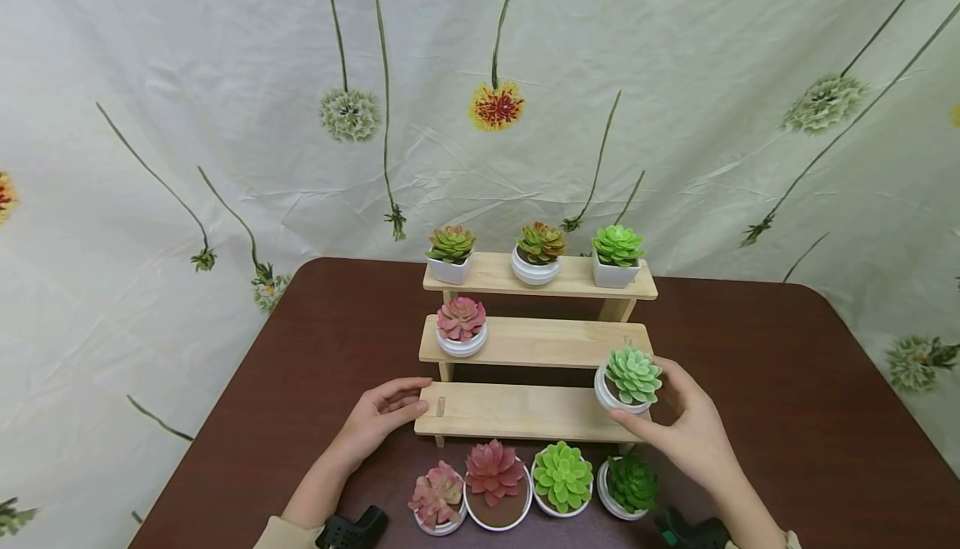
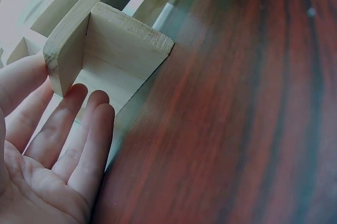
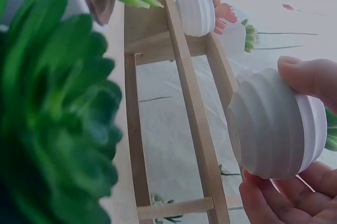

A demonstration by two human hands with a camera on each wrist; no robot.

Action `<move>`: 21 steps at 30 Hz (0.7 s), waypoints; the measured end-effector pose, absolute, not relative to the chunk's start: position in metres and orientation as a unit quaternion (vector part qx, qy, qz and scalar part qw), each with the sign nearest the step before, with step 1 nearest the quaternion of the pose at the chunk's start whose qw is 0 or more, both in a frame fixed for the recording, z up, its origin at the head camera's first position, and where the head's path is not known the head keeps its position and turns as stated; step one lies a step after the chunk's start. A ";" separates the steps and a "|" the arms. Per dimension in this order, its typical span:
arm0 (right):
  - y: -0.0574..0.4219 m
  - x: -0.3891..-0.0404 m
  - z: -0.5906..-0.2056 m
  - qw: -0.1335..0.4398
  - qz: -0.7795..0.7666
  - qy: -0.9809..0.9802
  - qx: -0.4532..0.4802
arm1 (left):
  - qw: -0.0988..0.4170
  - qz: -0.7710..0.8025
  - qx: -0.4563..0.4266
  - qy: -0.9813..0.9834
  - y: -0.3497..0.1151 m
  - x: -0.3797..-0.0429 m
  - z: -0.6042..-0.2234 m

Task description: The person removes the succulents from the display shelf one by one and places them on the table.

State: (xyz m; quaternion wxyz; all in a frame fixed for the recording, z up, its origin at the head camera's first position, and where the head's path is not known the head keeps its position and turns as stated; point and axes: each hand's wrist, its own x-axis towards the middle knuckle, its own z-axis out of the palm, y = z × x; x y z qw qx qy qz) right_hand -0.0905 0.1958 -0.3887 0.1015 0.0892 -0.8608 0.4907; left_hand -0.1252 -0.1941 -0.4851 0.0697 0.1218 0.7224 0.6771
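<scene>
My right hand (image 1: 693,432) holds a white ribbed pot (image 3: 271,124) between thumb and fingers. A pale green succulent (image 1: 634,374) sits in it, tilted toward me over the right end of the bottom shelf (image 1: 517,411). At that shelf's left end is my left hand (image 1: 382,411), its thumb and fingers gripping the end of the wooden plant stand (image 2: 66,56). Along the stand's front stand a pink succulent (image 1: 437,495), a dark red succulent (image 1: 495,472), a bright green succulent (image 1: 562,476) and a dark green succulent (image 1: 632,482), all in white pots.
On the top shelf (image 1: 498,272) are two reddish-green succulents and a green succulent (image 1: 618,245). A pink succulent (image 1: 461,319) occupies the left of the middle shelf (image 1: 547,341). Behind the dark brown table (image 1: 315,324) hangs a flower-printed cloth (image 1: 247,116).
</scene>
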 end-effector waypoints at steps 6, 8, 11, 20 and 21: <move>0.204 -0.086 -0.393 0.118 0.486 -0.861 0.091 | 0.070 0.676 0.114 0.725 -0.194 -0.125 -0.485; 0.206 -0.085 -0.395 0.120 0.489 -0.859 0.089 | 0.070 0.675 0.111 0.726 -0.194 -0.125 -0.484; 0.210 -0.081 -0.397 0.124 0.489 -0.859 0.086 | 0.070 0.674 0.110 0.727 -0.194 -0.125 -0.485; 0.219 -0.072 -0.407 0.128 0.482 -0.863 0.079 | 0.068 0.671 0.109 0.730 -0.194 -0.125 -0.484; 0.221 -0.071 -0.409 0.128 0.483 -0.863 0.079 | 0.069 0.671 0.108 0.730 -0.194 -0.125 -0.484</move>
